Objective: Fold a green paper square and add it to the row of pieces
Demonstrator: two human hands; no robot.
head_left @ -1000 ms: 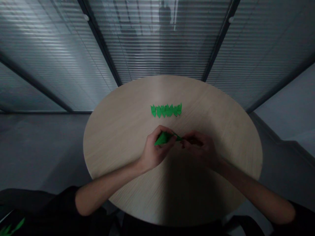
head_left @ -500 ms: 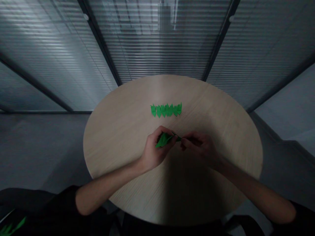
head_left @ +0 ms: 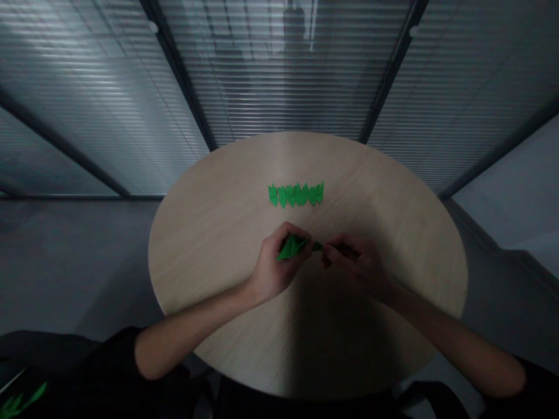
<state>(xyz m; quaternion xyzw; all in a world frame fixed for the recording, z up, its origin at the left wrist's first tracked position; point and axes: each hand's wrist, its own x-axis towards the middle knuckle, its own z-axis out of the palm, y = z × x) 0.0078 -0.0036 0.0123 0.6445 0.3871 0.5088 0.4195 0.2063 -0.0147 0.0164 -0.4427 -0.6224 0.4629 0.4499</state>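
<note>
A folded green paper piece (head_left: 292,248) sits in my left hand (head_left: 273,270), whose thumb and fingers close around it above the table. My right hand (head_left: 356,259) pinches the narrow right end of the same paper between thumb and fingertips. Its lower fingers are curled and lie in shadow. Just beyond both hands, a row of several small folded green paper pieces (head_left: 297,195) stretches across the table, side by side with pointed tips.
The round wooden table (head_left: 209,233) stands close to a glass partition with blinds (head_left: 283,99). Behind the blinds a dark figure-like shape shows faintly. More green pieces (head_left: 24,401) appear at the lower left, over something dark.
Both hands keep their hold on the folded paper and have hardly moved. The whole view has shifted very slightly.
</note>
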